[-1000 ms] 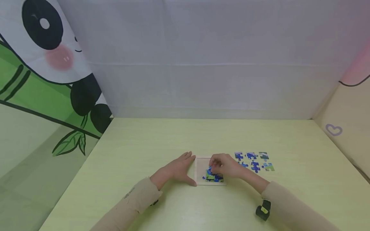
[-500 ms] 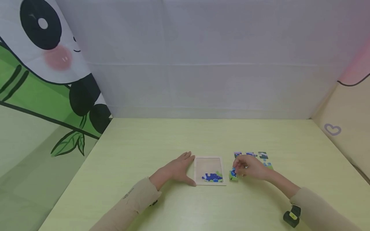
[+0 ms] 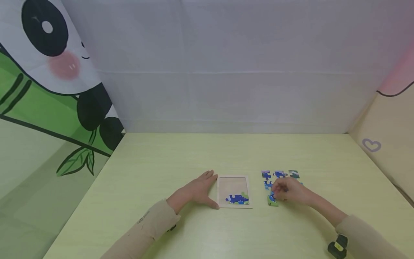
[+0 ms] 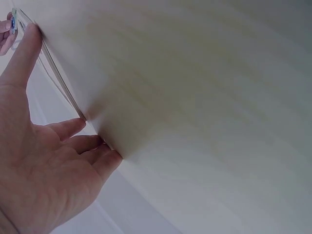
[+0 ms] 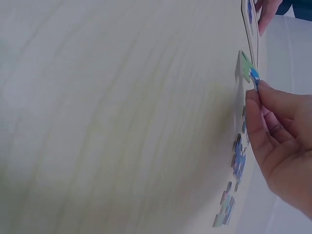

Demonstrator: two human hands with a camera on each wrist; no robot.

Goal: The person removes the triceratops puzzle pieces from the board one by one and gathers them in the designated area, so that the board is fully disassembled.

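In the head view a square puzzle frame (image 3: 234, 176) lies on the table. A few joined blue and green pieces (image 3: 238, 199) sit in its lower right part. My left hand (image 3: 199, 190) rests at the frame's left edge, thumb and fingers spread and touching it. To the right of the frame, my right hand (image 3: 292, 191) pinches a green and blue puzzle piece (image 5: 248, 68) between thumb and fingertips. In the right wrist view that piece stands tilted just above the tabletop. The hand partly covers the loose pieces behind it.
Several loose puzzle pieces (image 3: 280, 174) lie in rows to the right of the frame. The pale wooden table (image 3: 181, 154) reaches back to a white cloth wall (image 3: 207, 100). A printed panda panel (image 3: 64, 72) stands at the left.
My right hand has moved right, away from the frame, carrying the green and blue piece from over the frame to beside the loose pieces. My left hand has stayed at the frame's edge.
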